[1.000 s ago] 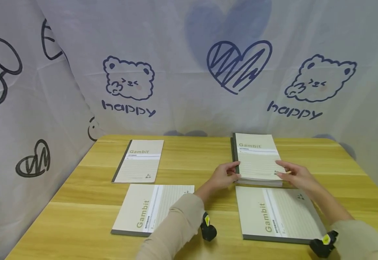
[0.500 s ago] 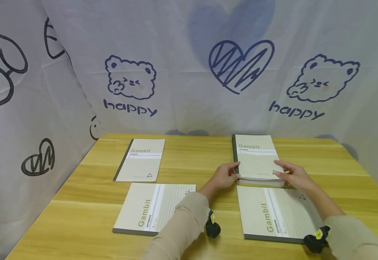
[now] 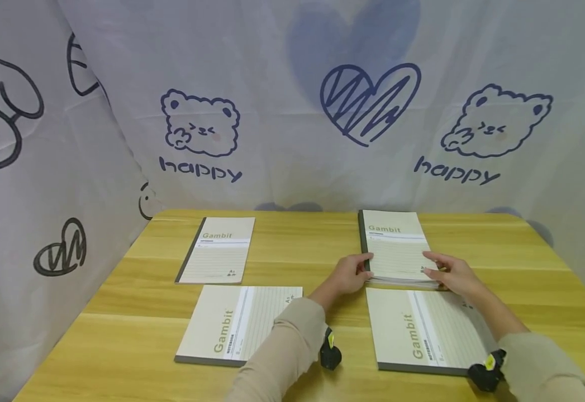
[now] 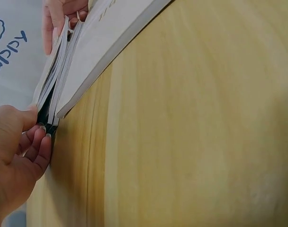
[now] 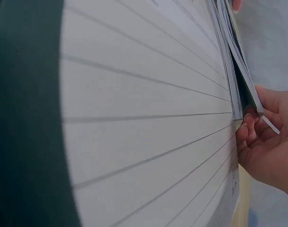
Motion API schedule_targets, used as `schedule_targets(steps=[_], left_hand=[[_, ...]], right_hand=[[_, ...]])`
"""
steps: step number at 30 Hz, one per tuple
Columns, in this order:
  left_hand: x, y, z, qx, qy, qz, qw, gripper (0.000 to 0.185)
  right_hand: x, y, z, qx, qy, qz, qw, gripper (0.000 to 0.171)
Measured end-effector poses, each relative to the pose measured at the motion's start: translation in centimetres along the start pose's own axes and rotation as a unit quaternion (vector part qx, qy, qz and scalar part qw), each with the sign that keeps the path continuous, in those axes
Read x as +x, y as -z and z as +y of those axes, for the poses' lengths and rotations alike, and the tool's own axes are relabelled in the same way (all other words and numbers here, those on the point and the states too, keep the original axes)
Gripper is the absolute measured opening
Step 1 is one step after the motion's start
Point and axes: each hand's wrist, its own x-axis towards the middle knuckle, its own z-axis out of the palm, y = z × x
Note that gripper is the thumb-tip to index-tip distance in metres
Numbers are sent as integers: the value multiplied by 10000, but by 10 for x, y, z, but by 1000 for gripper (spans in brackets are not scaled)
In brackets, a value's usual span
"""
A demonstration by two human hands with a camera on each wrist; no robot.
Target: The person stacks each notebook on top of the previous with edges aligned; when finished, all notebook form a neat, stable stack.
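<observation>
Wooden table (image 3: 297, 262): stack (image 3: 396, 248) sits at far right, now lowered flat from its slight lift. Left hand (image 3: 346, 274) pinches the spine corner; right hand (image 3: 452, 273) grips the opposite corner. Squaring appears complete.

Bare wooden counter (image 3: 302, 251) is left open between the cream notebook stack (image 3: 395, 245) and the flat cream notebooks (image 3: 217, 248) at left.

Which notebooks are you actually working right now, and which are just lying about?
In hand: notebook stack, far right, left hand and right hand each gripping a near corner.

Lying about: near-right notebook; near-left notebook; far-left notebook; wooden table.
</observation>
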Motion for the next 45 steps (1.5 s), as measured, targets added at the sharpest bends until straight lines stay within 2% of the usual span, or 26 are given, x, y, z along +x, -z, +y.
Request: schedule_targets(steps=[12,20,28,35,42,45], left_hand=[[-2,3,-2,558,-102,-121,9983,43],[-1,0,-3,765,86,-269,9967,47],[-3,-1,-5,861,46,-252,9960,48],[-3,-1,-5,1103,-76,-326,9933,48],[0,-1,-3,1196,-91,-360,9921,48],[0,-1,-2,1224,-75,-357,9918,48]], right_hand=[[4,-5,0,-197,-3,-50,9998,59],[5,-6,3,-427,195,-54,9989,56],[4,-7,2,-1410,959,-46,9853,51],[0,-4,-1,-1743,1144,-211,9778,53],[-2,-4,-3,-2311,1273,-255,9642,56],[-5,-5,-2,-2198,1277,-154,9670,54]])
